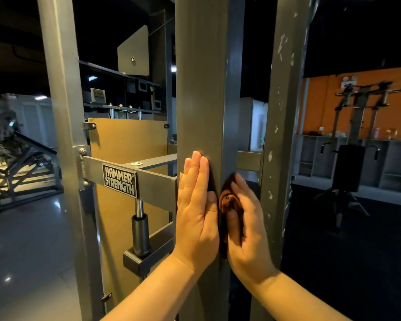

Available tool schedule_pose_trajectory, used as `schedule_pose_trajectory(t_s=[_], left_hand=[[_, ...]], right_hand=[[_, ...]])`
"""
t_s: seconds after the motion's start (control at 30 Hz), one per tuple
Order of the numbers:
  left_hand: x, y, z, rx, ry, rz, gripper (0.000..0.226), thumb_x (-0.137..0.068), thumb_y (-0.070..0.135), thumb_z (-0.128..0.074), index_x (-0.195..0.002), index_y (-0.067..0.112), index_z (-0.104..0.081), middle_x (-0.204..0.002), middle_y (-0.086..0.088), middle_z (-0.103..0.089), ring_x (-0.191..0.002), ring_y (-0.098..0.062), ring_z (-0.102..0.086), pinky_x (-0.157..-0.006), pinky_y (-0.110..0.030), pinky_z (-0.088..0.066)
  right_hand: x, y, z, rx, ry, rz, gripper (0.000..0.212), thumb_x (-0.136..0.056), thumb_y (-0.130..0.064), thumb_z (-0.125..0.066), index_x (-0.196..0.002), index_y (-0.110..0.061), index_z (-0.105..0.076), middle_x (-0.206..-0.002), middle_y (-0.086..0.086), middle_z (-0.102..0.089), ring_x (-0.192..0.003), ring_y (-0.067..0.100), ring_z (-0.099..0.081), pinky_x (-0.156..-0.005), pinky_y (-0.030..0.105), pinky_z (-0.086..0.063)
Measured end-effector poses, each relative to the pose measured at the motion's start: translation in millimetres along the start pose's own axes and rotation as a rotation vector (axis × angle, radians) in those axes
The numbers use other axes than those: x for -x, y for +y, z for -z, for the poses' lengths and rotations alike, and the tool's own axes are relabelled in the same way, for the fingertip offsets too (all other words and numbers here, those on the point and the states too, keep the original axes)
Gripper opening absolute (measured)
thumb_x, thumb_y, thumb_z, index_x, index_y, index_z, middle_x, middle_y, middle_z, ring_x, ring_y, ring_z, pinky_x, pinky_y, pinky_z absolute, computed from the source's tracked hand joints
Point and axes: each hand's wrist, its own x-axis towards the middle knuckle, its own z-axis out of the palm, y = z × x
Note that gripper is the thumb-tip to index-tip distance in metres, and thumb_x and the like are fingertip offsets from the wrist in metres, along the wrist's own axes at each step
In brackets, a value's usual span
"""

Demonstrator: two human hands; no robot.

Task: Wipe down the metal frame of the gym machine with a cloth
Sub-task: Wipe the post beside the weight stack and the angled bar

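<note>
A thick grey metal upright point(202, 89) of the gym machine rises through the middle of the view. My left hand point(196, 205) lies flat against its front face, fingers straight and together, holding nothing. My right hand point(245, 228) presses a bunched dark brown cloth point(228, 200) against the upright's right side face, fingers wrapped over the cloth. Most of the cloth is hidden between my palm and the metal.
A crossbar with a HAMMER STRENGTH badge point(119, 180) joins the middle upright to a left upright point(63, 93). A chipped right upright point(285, 112) stands close by. Behind are a tan panel point(125, 144), a guide rod with black sleeve point(139, 230), a glossy floor and other machines.
</note>
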Motion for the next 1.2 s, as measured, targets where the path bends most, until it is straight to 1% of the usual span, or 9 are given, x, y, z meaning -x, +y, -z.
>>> schedule_pose_trajectory(t_s=[0.17, 0.27, 0.4, 0.53, 0.7, 0.8, 0.9, 1.1, 1.2], left_hand=[[-1, -2, 1, -0.003, -0.001, -0.001, 0.057, -0.107, 0.015, -0.039, -0.162, 0.014, -0.023, -0.173, 0.009, -0.014, -0.161, -0.02, -0.01, -0.126, -0.065, -0.015], [-3, -3, 1, -0.035, 0.005, -0.021, 0.057, -0.108, 0.019, -0.037, -0.163, 0.013, -0.023, -0.173, 0.009, -0.015, -0.161, -0.02, -0.011, -0.126, -0.064, -0.016], [-1, -4, -2, -0.005, 0.018, -0.03, 0.057, -0.106, 0.016, -0.036, -0.161, 0.008, -0.025, -0.173, 0.007, -0.016, -0.161, -0.023, -0.012, -0.128, -0.06, -0.013], [7, -8, -2, -0.038, 0.021, -0.071, 0.057, -0.106, 0.013, -0.037, -0.16, 0.006, -0.024, -0.173, 0.006, -0.017, -0.161, -0.025, -0.013, -0.127, -0.062, -0.014], [14, -13, -3, -0.034, 0.031, -0.078, 0.054, -0.106, 0.014, -0.036, -0.159, 0.004, -0.028, -0.172, 0.001, -0.02, -0.16, -0.027, -0.015, -0.13, -0.053, -0.011], [14, -13, -4, -0.037, 0.04, -0.077, 0.054, -0.106, 0.015, -0.037, -0.159, 0.004, -0.029, -0.172, 0.002, -0.02, -0.16, -0.027, -0.016, -0.131, -0.048, -0.01], [15, -15, -4, -0.031, 0.038, -0.08, 0.056, -0.104, 0.011, -0.04, -0.158, 0.004, -0.029, -0.172, 0.005, -0.02, -0.16, -0.026, -0.016, -0.131, -0.047, -0.01], [9, -12, 3, -0.115, 0.066, -0.091, 0.051, -0.107, 0.018, -0.041, -0.157, 0.01, -0.039, -0.168, 0.003, -0.03, -0.157, -0.025, -0.026, -0.125, -0.056, -0.025], [-23, -7, 6, -0.127, 0.051, -0.067, 0.052, -0.109, 0.025, -0.039, -0.16, 0.016, -0.033, -0.17, 0.005, -0.023, -0.159, -0.02, -0.017, -0.127, -0.056, -0.021]], right_hand=[[-62, -30, 7, 0.063, 0.031, 0.054, 0.05, -0.106, -0.02, -0.044, -0.153, -0.034, -0.031, -0.163, -0.019, -0.029, -0.156, 0.012, -0.021, -0.123, 0.047, -0.032], [-82, -40, 4, 0.017, 0.084, 0.01, 0.049, -0.108, -0.02, -0.041, -0.152, -0.039, -0.032, -0.161, -0.017, -0.033, -0.154, 0.013, -0.025, -0.122, 0.049, -0.034], [-35, -22, -5, 0.001, 0.084, 0.007, 0.049, -0.107, -0.022, -0.042, -0.155, -0.031, -0.035, -0.164, -0.011, -0.032, -0.154, 0.013, -0.027, -0.122, 0.043, -0.034], [16, 0, -7, 0.022, 0.028, -0.052, 0.058, -0.101, -0.026, -0.046, -0.155, -0.041, -0.03, -0.165, -0.014, -0.029, -0.155, 0.017, -0.025, -0.122, 0.054, -0.032], [-22, -18, 3, 0.175, 0.038, 0.056, 0.057, -0.103, -0.017, -0.048, -0.155, -0.034, -0.029, -0.165, -0.015, -0.028, -0.157, 0.014, -0.019, -0.125, 0.031, -0.024], [-52, -29, 2, 0.129, 0.104, 0.028, 0.05, -0.106, -0.014, -0.045, -0.15, -0.036, -0.036, -0.161, -0.022, -0.033, -0.155, 0.011, -0.023, -0.123, 0.036, -0.03], [-42, -28, -7, 0.052, 0.135, -0.024, 0.048, -0.107, -0.017, -0.042, -0.151, -0.035, -0.034, -0.162, -0.012, -0.034, -0.154, 0.011, -0.026, -0.122, 0.039, -0.032], [-8, -9, 1, 0.112, 0.017, 0.006, 0.056, -0.104, -0.023, -0.043, -0.156, -0.037, -0.029, -0.166, -0.018, -0.026, -0.157, 0.015, -0.02, -0.123, 0.05, -0.031], [-44, -25, 8, 0.121, 0.003, 0.074, 0.052, -0.107, -0.02, -0.047, -0.157, -0.027, -0.033, -0.166, -0.015, -0.028, -0.157, 0.015, -0.02, -0.123, 0.049, -0.032]])
